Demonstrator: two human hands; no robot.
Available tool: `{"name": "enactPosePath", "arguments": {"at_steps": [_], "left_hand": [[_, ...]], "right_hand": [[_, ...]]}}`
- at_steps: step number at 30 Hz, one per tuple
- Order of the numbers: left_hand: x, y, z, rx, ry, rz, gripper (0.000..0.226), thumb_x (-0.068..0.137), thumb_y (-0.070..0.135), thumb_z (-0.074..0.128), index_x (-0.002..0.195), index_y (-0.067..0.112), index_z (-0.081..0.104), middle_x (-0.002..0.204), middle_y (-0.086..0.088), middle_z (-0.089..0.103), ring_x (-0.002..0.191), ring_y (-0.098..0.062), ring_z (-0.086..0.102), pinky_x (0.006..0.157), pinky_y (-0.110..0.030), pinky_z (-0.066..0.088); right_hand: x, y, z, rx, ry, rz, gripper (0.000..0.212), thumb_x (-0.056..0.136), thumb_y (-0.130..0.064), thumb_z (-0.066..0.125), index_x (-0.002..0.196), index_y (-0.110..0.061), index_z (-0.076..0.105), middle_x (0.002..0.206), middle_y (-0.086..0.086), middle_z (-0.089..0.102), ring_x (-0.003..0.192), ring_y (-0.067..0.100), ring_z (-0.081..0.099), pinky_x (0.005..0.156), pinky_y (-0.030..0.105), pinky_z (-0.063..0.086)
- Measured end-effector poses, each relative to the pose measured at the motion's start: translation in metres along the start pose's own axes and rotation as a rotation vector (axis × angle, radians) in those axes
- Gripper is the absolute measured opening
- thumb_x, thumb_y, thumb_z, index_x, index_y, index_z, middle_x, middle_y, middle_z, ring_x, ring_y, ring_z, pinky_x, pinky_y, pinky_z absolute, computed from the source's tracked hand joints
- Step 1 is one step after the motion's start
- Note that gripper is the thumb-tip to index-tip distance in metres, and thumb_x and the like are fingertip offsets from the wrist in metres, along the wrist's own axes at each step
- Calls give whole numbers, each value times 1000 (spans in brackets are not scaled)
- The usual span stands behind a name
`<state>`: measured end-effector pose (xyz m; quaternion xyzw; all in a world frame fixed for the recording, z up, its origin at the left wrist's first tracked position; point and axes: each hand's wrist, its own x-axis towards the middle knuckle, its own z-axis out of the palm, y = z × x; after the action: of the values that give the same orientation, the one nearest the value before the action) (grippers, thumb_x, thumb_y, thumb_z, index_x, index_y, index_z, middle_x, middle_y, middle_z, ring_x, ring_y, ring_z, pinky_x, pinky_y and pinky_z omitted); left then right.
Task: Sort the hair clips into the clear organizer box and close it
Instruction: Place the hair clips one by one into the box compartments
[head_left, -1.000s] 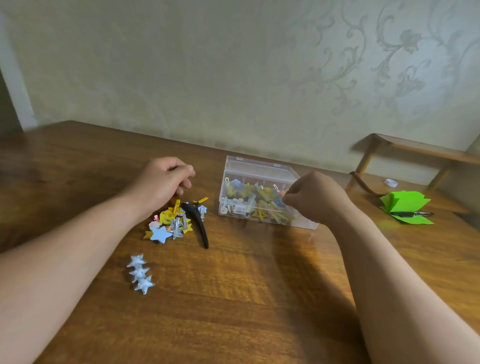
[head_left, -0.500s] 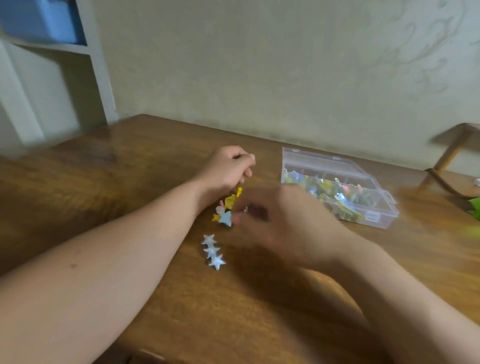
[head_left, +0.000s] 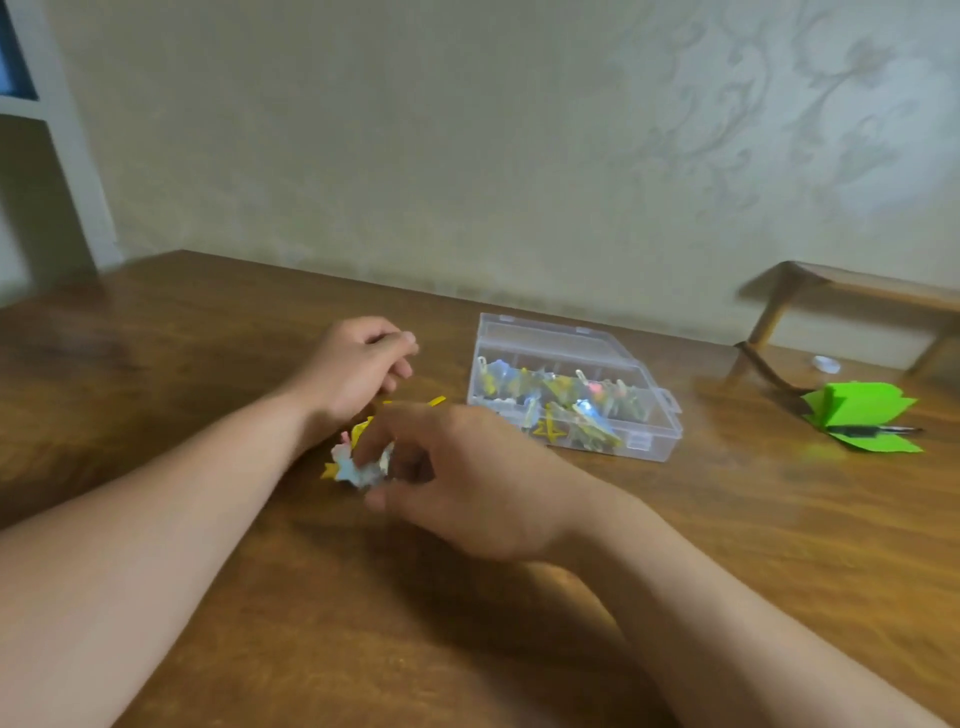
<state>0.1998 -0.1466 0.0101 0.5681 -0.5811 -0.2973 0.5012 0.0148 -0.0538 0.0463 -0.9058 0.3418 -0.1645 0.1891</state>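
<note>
Left hand (head_left: 358, 371) rested on table (head_left: 727, 545), fingers curled loosely into fist; whether anything sat inside, could not tell. Pile of hair clips (head_left: 358, 462), yellow and pale blue stars, lay just near of that hand. Right hand (head_left: 467, 483), blurred, reached over pile, fingertips drawn together at clips; actual pinch could not be told. Clear box (head_left: 571, 387) stood right of hands, far side, lid open, clips inside. Green paper (head_left: 857, 415) lay far right, dark pen (head_left: 872, 429) across it.
</note>
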Motion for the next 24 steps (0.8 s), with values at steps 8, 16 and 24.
{"name": "enactPosePath", "arguments": {"at_steps": [8, 16, 24], "left_hand": [[-3, -1, -4, 5, -14, 5, 23, 106, 26, 59, 101, 13, 77, 91, -10, 75, 79, -23, 65, 78, -36, 49], [-4, -2, -5, 45, -31, 21, 23, 107, 27, 57, 103, 16, 77, 93, -8, 75, 79, -21, 66, 73, -34, 48], [-2, -3, -6, 60, -35, 21, 22, 107, 27, 57, 104, 18, 77, 92, -6, 75, 79, -21, 66, 74, -35, 48]], "right_hand": [[-19, 76, -91, -36, 508, 414, 25, 94, -35, 78, 113, -23, 67, 92, -3, 76, 78, 15, 70, 64, 28, 52], [-33, 112, -95, -429, 302, 714, 10, 93, -30, 72, 85, -24, 73, 79, -6, 73, 74, 14, 68, 68, 37, 62], [-28, 122, -83, -572, 256, 805, 10, 86, -17, 73, 78, -22, 77, 75, -4, 74, 69, 17, 72, 64, 35, 65]]}}
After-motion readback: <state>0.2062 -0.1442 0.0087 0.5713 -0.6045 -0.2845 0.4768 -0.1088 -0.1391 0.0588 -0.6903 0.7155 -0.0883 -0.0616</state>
